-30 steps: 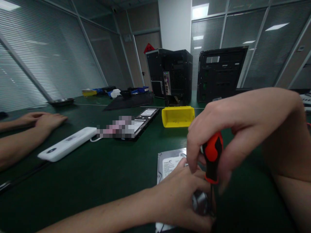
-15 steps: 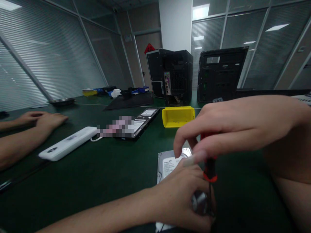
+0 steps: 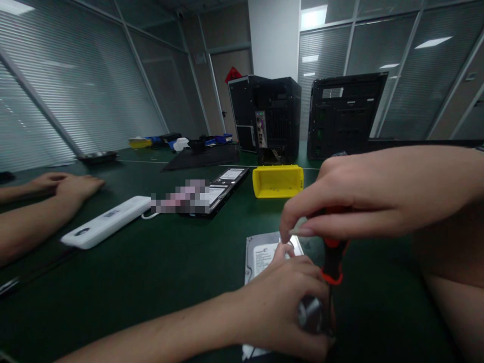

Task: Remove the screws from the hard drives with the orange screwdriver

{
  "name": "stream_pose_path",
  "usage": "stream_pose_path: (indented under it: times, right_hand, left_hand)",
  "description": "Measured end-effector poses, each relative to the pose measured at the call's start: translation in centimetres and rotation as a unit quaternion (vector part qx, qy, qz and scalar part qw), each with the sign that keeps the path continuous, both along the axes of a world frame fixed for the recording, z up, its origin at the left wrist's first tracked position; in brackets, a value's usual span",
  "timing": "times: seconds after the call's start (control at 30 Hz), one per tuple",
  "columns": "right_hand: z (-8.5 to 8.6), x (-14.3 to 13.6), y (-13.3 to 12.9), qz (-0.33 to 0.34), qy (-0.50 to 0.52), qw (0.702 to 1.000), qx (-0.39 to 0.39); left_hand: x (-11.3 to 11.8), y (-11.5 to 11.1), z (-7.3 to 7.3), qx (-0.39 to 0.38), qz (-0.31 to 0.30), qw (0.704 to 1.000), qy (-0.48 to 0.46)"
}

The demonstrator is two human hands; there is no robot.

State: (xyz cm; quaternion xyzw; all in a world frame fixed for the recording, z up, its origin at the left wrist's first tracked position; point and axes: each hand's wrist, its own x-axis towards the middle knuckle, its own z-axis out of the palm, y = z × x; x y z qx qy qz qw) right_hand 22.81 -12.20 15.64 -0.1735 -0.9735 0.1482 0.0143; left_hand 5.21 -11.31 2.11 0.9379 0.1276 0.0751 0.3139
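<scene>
A silver hard drive (image 3: 259, 257) with a white label lies on the green table, mostly covered by my left hand (image 3: 283, 302). That hand is curled round a dark, shiny metal cylinder (image 3: 310, 313), of which only the rounded end shows. Above it, my right hand (image 3: 363, 194) grips a red-and-black screwdriver (image 3: 334, 264), its handle partly hidden in the palm and its shaft pointing down beside the cylinder. My right thumb and index finger come together close to my left fingertip over the drive; anything tiny between them cannot be made out.
A yellow bin (image 3: 278, 182) stands beyond the drive. Left of it are more hard drives (image 3: 223, 189) and a white power strip (image 3: 108, 222). Computer cases (image 3: 278, 118) and a black panel (image 3: 344, 116) stand behind. Another person's hands (image 3: 77, 189) rest at far left.
My right hand has shifted slightly right with the screwdriver, its thumb and index finger drawing together. My left index fingertip now shows raised; the left hand otherwise stays put.
</scene>
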Motion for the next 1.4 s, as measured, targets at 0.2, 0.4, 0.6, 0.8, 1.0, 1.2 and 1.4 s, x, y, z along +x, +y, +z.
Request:
stream_pose_path:
  times: [0.2, 0.4, 0.6, 0.8, 1.0, 1.2, 1.4]
  right_hand:
    - [0.3, 0.7, 0.0, 0.006, -0.029, 0.999, -0.036]
    - [-0.4, 0.5, 0.1, -0.093, 0.001, 0.996, 0.016]
    - [0.6, 1.4, 0.4, -0.007, -0.040, 0.997, -0.061]
    - [0.3, 0.4, 0.4, 0.003, -0.033, 0.996, -0.081]
    - [-0.2, 0.6, 0.3, -0.046, -0.020, 0.998, -0.040]
    - [0.5, 0.8, 0.5, 0.049, -0.040, 0.995, -0.076]
    - [0.2, 0.4, 0.4, 0.049, -0.020, 0.995, -0.087]
  left_hand:
    - [-0.2, -0.2, 0.0, 0.024, 0.014, 0.999, 0.022]
    - [-0.1, -0.3, 0.1, 0.020, 0.011, 0.999, 0.022]
    - [-0.2, -0.3, -0.1, 0.012, 0.012, 1.000, 0.009]
    - [-0.2, -0.2, 0.3, -0.011, 0.011, 1.000, 0.024]
    - [-0.2, 0.0, 0.6, -0.019, -0.042, 0.999, 0.023]
    - [-0.3, 0.1, 0.9, -0.030, -0.039, 0.998, 0.023]
    - [-0.1, 0.0, 0.7, -0.022, -0.026, 0.999, 0.030]
